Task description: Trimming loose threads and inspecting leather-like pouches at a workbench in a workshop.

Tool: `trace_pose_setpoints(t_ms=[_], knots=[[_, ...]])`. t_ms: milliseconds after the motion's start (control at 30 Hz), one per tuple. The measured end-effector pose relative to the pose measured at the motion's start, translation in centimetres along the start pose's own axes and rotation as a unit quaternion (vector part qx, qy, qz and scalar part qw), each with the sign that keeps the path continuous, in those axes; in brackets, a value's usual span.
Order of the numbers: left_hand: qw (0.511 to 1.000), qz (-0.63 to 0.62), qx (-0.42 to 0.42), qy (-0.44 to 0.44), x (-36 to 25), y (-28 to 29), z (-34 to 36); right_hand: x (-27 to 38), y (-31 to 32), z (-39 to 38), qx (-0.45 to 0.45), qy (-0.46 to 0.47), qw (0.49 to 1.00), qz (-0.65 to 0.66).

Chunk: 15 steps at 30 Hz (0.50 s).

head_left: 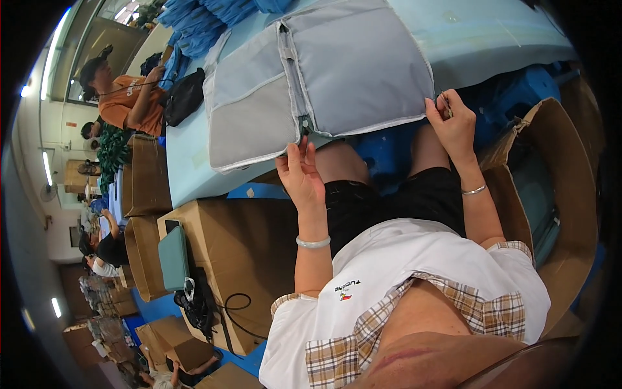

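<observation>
A grey fabric case lies opened flat, its two padded halves joined by a spine and edged in pale binding. Its near edge reaches over the table's edge towards my lap. My left hand is closed at that near edge, just by the bottom of the spine, fingertips pinching the case. At the near right corner my right hand pinches the edge between thumb and finger. A small dark, thin tool, perhaps thread snips, is tucked in the right hand's fingers; its shape is mostly hidden.
Folded blue fabric pieces are stacked at the table's far left, near a black bag. An open carton with green cases stands at my right. Left sits another carton bearing a green case. An orange-shirted person works beyond.
</observation>
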<state>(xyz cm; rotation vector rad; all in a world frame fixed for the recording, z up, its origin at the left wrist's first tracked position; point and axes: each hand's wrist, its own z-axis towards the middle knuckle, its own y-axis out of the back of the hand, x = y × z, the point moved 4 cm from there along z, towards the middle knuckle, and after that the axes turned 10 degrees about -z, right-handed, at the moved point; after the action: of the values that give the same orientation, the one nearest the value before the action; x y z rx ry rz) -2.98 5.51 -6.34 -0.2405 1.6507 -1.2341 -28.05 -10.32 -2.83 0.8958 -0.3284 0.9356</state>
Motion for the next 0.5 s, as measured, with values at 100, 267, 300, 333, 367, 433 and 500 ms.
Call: trace_pose_setpoints(t_ms=[100,267,300,333,367,433,500], knots=[[0.999,0.023,-0.029,0.04,0.3,1.3,0.7,0.2,0.1,0.1,-0.008,-0.003,1.0,0.015],[0.987,0.092,0.003,0.13,0.6,0.5,1.4,-0.4,-0.1,0.0,0.016,-0.044,0.996,0.081],[0.98,0.088,0.01,0.176,0.9,0.3,1.5,-0.4,-0.2,0.0,0.013,-0.043,0.996,0.082],[0.98,0.089,0.013,0.175,0.8,0.2,1.8,-0.3,-0.2,0.1,0.017,-0.038,0.995,0.089],[0.977,0.105,0.028,0.182,0.8,0.1,2.1,-0.3,-0.3,0.2,0.02,-0.033,0.995,0.096],[0.974,0.121,0.043,0.188,1.0,0.4,2.6,-0.2,-0.6,0.3,0.025,-0.032,0.995,0.096],[0.98,0.103,0.066,0.158,1.3,0.8,3.3,-0.1,-0.8,0.5,0.029,-0.031,0.994,0.097]])
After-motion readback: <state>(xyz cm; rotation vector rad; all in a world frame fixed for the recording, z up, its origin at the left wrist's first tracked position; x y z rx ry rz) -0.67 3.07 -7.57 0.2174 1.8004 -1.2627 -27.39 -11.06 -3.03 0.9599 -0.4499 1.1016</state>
